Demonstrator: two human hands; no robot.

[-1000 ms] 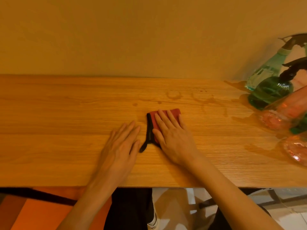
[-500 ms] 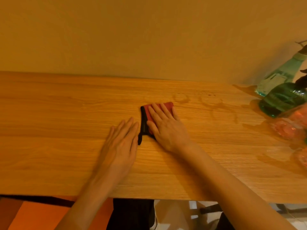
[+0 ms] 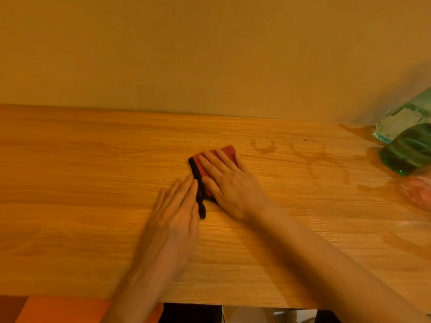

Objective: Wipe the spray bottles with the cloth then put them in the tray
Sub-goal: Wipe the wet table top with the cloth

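Head view: a wooden desk is seen against a plain wall. A folded red cloth with a black edge lies flat near the middle of the desk.

Right hand is laid palm-down on the cloth, fingers straight and together; grip released, nothing grasped, cloth only pressed flat. Most of the cloth is covered by it.

Left hand is laid flat on the desk just left of the cloth, fingers straight, index finger against the cloth's black edge. Grip released as well.

Spray bottles are cut off at the right frame edge, well apart from both hands: a pale teal bottle at the back near the wall, a dark green bottle just in front of it, a reddish-pink bottle nearer still. Tops are out of frame. Upright or tilted cannot be told.

Wet ring marks are seen on the desk between cloth and bottles.
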